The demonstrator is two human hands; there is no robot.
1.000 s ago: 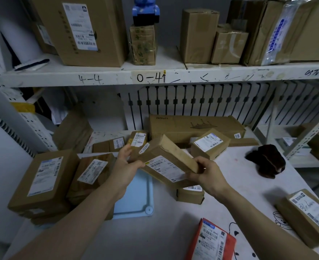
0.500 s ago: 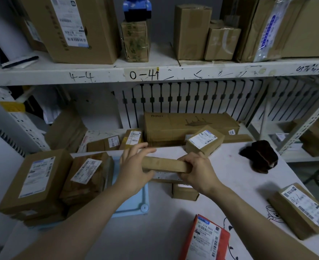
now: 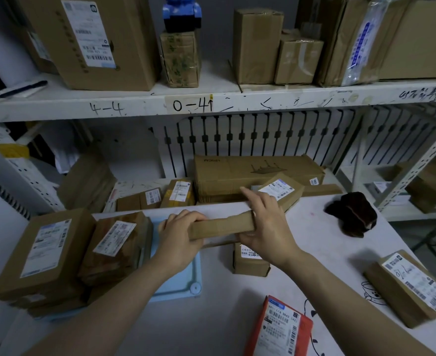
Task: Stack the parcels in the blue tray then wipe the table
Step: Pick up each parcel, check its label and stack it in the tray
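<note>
The white table is scuffed, with small cartoon drawings printed near its right edge. On its left side lies the blue tray, a pale flat board with a round boss at its near right corner. Two brown parcels with white labels stand on the tray's left part, the large box at far left and a crumpled one just beside it. Behind the table, white metal shelving carries more cartons; its edge is hand-marked "4-4" and "0-41". A long carton lies at the table's far side. A red parcel lies at the near edge, a dark cloth at far right, and a labelled brown parcel at near right.

The held parcel is a flat, plain brown cardboard packet, seen edge-on and roughly level, with no label on the side facing the camera. It is off the surface, over the tray's right edge and over a small box that stands on the table. The left hand grips its left end, fingers curled over the top. The right hand grips its right end, fingers over the top and thumb against the near face.
</note>
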